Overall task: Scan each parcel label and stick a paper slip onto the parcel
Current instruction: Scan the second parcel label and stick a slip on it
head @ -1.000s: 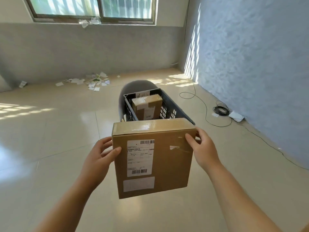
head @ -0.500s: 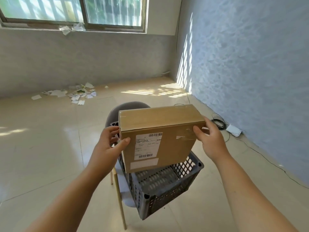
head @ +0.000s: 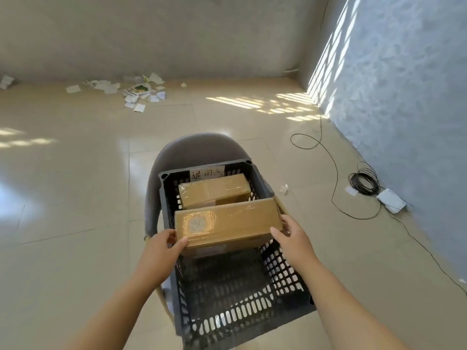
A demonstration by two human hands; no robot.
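Note:
I hold a brown cardboard parcel [head: 227, 223] inside a dark grey slotted plastic crate [head: 242, 306]. My left hand [head: 161, 246] grips its left end and my right hand [head: 290, 236] grips its right end. The parcel stands on edge, its taped top face up, and its labelled side is mostly hidden from me. A second taped cardboard parcel [head: 214, 189] stands behind it at the crate's far end, close to it. A white paper sign [head: 207, 174] with handwritten characters hangs on the crate's far wall.
The crate rests on a grey chair [head: 199, 147] on a shiny tiled floor. Scattered paper scraps [head: 131, 90] lie near the far wall. A coiled black cable [head: 364, 183] and a white device [head: 390, 200] sit by the blue wall on the right.
The parcel came down from chest height in front of me into the crate, now in front of the other parcel. My view tilted downward and both hands kept their grip.

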